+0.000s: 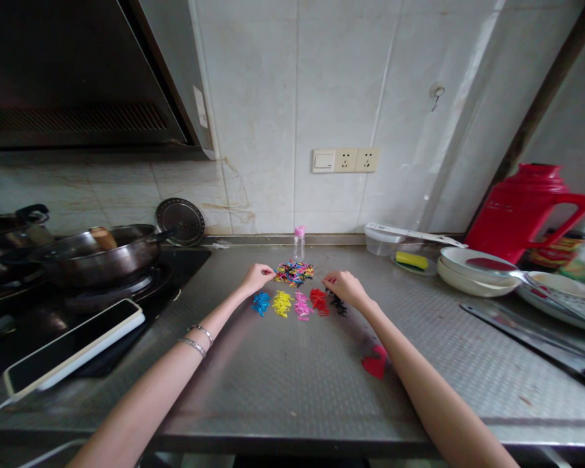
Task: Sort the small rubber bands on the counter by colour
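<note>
A mixed heap of small coloured rubber bands (pixel 294 273) lies on the steel counter between my hands. Nearer to me is a row of sorted piles: blue bands (pixel 260 303), yellow bands (pixel 282 303), pink bands (pixel 302 305), red bands (pixel 318 301) and black bands (pixel 338 304). My left hand (pixel 258 278) is at the heap's left edge, its fingertips pinched together. My right hand (pixel 345 287), also pinched, hovers by the black and red piles and partly covers the black one. Whatever the fingertips hold is too small to make out. Behind the heap stands a clear bottle (pixel 299 246) with a pink cap.
On the left, a phone (pixel 75 348) lies by the stove, which bears a pan (pixel 102 257). Bowls (pixel 478 273), a yellow sponge (pixel 411 260), a knife (pixel 526 341) and a red thermos (pixel 519 211) are on the right. A red heart-shaped piece (pixel 374 364) lies beside my right forearm.
</note>
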The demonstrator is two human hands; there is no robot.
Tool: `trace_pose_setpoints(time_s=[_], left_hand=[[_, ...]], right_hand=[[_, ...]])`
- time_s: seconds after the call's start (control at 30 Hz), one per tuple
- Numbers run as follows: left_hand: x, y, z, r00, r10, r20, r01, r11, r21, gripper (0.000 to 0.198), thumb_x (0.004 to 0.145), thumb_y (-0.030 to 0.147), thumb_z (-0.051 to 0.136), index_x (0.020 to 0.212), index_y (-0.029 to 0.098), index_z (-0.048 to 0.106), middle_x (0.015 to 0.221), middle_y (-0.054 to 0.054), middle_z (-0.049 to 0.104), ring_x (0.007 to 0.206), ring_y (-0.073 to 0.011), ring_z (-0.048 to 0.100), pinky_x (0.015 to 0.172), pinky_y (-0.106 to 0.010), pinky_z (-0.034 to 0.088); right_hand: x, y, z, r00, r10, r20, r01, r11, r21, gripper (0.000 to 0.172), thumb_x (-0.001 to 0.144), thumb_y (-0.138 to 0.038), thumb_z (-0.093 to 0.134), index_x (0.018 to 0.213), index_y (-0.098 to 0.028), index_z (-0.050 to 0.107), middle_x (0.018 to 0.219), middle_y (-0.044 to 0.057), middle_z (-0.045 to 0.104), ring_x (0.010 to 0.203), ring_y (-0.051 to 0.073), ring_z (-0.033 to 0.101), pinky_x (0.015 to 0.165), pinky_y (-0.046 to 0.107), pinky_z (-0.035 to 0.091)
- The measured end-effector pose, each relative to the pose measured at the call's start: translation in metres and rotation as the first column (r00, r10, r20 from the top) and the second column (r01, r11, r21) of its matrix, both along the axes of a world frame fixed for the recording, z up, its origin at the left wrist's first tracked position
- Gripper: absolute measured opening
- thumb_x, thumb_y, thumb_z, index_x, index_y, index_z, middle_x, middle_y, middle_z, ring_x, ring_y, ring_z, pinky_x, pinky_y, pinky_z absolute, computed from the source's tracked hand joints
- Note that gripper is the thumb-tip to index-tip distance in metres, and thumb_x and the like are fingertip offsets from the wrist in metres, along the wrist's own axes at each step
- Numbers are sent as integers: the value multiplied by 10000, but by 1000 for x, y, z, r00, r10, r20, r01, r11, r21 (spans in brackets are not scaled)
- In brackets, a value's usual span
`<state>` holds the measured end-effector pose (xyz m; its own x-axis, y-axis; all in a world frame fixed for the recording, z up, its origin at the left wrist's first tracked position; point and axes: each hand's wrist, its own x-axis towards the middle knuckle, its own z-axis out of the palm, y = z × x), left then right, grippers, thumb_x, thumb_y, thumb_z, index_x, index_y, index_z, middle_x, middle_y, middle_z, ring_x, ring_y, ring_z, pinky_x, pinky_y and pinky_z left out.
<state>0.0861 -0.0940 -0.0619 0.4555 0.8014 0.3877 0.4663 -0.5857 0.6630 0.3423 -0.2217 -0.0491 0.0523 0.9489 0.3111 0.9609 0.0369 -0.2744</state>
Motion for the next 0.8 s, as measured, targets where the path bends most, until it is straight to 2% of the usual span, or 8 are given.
trace_pose_setpoints(time_s=[0.23,0.33,0.5,0.67,0.8], left_hand=[[49,-43,6,965,-247,-88,253,965,68,153,687,246,573,708,154,693,734,-57,664,692,-160,555,669,-253,389],[65,-54,7,948,-282,-149,300,947,116,125,680,217,577,694,172,693,728,-53,652,702,-164,547,695,-262,385],[80,-59,4,930,-300,-213,334,930,151,157,702,232,553,738,172,694,747,-58,641,716,-168,553,702,-262,391],[78,-58,6,936,-276,-216,316,932,179,170,679,245,582,794,180,690,806,-56,639,766,-174,561,730,-262,395],[51,-37,10,976,-172,-131,194,963,184,161,679,234,571,767,170,691,800,-59,639,726,-163,565,687,-254,407]], right_hand=[[1,-1,-1,1000,-8,3,8,1000,-7,272,798,-382,440,835,-233,664,831,29,674,778,149,598,605,184,382],[2,-1,-1,1000,-9,5,9,1000,-2,276,798,-386,438,841,-233,664,829,31,673,784,150,598,615,186,385],[3,-1,-1,1000,-5,6,5,1000,9,283,800,-392,433,838,-231,663,825,35,671,773,146,597,627,189,388],[2,-2,1,1000,-13,5,13,1000,-6,289,799,-399,436,850,-230,664,830,37,671,771,143,597,631,188,391],[3,-2,-1,1000,-13,5,13,1000,1,277,796,-390,442,846,-235,666,832,34,673,783,148,595,632,189,390]])
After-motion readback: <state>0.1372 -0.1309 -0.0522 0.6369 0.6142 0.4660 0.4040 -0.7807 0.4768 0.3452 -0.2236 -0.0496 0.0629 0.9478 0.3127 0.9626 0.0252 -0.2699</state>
